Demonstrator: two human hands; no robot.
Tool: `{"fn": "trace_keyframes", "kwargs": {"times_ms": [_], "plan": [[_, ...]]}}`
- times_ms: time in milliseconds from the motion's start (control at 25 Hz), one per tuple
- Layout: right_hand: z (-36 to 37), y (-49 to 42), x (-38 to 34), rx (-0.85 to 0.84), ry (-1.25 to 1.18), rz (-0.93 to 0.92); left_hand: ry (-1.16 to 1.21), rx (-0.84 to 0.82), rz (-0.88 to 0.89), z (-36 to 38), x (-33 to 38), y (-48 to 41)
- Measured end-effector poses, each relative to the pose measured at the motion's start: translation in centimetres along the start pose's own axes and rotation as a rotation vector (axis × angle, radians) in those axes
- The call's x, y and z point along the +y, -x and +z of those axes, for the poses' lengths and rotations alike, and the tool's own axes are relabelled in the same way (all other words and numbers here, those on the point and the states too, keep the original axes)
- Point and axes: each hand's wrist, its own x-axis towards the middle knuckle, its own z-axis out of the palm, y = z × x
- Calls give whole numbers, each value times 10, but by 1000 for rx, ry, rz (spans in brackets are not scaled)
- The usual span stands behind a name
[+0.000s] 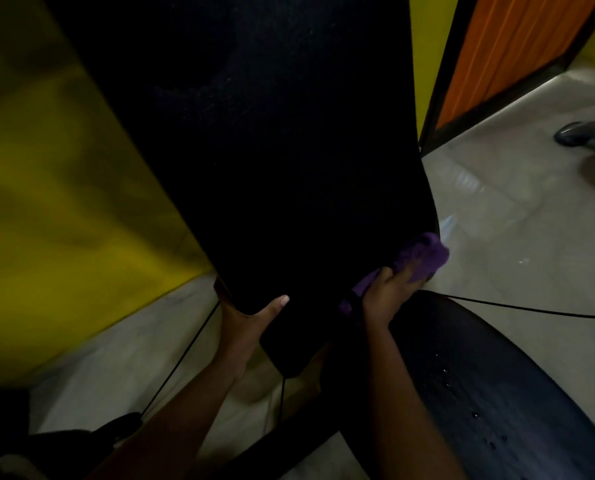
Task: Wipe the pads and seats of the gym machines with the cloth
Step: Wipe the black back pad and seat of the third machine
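Big black back pad [272, 150] fills the middle, dull and dark. Left hand [244, 320] grips its lower left edge, thumb across the front. Purple cloth [424, 254] is bunched at the lower right edge, and the right hand [389, 292] presses it there, fingers curled into it. Droplet-speckled seat [497, 393] just below.

Tall black back pad [272, 150] standing steeply, purple cloth [424, 254] bunched against its lower right edge, seat [497, 375] seemingly droplet-speckled
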Motion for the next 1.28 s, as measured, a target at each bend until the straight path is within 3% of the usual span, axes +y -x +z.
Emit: {"fn": "trace_keyframes", "kwargs": {"times_ms": [120,520,840,960,1080,1160,1280], "plan": [[5,10,23,-78,-59,167,-20,-5,16,2,1,1],[14,122,32,-316,79,308,-63,14,-2,3,0,0],[-45,173,-7,-562,43,-117,25,-68,-122,-9,26,19],[-73,173,-37,-532,54,-217,148,-44,-162,-21,45,49],[-99,175,-65,-508,92,-285,101,33,-148,-30,66,80],[-113,171,-84,-500,124,-337,31,76,-51,-35,84,99],[-124,153,-119,-463,107,-408,-85,16,237,-34,126,109]]}}
